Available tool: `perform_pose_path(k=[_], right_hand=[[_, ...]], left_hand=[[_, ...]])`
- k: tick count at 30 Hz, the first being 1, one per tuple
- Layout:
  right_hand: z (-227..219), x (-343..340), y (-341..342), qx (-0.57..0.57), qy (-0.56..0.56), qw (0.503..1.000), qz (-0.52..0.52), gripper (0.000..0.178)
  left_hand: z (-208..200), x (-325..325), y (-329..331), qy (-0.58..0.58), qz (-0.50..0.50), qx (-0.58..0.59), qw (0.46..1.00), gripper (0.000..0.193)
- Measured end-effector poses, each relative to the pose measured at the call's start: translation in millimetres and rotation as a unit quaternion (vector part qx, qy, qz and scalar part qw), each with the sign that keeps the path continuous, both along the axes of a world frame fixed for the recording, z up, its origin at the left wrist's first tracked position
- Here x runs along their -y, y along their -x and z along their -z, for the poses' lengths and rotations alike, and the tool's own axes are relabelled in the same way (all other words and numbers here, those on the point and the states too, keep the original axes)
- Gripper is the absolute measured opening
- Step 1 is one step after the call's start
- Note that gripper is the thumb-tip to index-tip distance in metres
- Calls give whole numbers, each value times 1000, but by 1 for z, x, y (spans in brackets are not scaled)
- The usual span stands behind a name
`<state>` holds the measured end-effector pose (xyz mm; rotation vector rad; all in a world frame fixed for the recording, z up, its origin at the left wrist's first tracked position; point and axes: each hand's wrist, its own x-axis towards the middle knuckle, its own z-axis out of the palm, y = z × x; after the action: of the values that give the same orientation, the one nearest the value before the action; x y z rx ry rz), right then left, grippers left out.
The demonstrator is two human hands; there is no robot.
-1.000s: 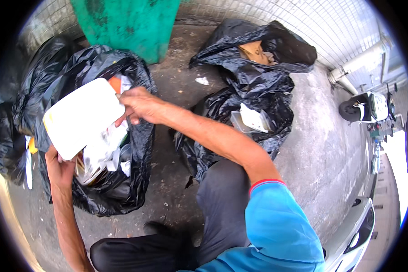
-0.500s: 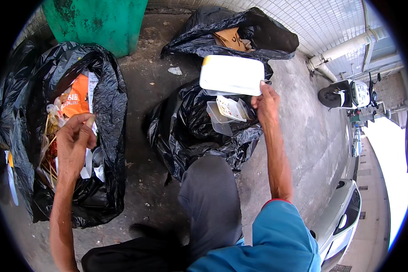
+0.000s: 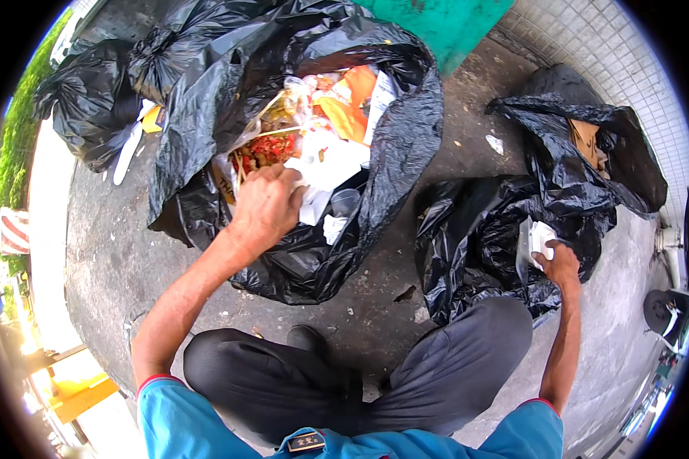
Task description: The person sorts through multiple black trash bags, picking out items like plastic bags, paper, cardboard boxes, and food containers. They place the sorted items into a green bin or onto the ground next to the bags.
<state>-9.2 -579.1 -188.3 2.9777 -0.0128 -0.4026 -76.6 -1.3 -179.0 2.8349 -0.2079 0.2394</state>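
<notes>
Left hand inside big black bag, fingers curled, gripping white paper on top of trash pile. Red food scraps and orange wrapper just beside hand. Right hand at mouth of smaller black bag, fingers closed on white box. Third black bag behind, brown cardboard inside. Green bin at ground's far edge. Person's knees below.

Around the edges of my view
I see a green bin on the concrete floor, a tied black bag far left, and a tiled wall.
</notes>
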Motion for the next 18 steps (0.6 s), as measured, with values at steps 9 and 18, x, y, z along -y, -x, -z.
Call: perform_pose_path(k=[9, 18], right_hand=[[-82, -325, -55, 20, -406, 807, -429, 25], [-7, -424, -54, 158, -325, 659, -659, 12]], left_hand=[[-8, 32, 26, 21, 158, 85, 984, 24], [17, 30, 42, 24, 231, 89, 968, 34]])
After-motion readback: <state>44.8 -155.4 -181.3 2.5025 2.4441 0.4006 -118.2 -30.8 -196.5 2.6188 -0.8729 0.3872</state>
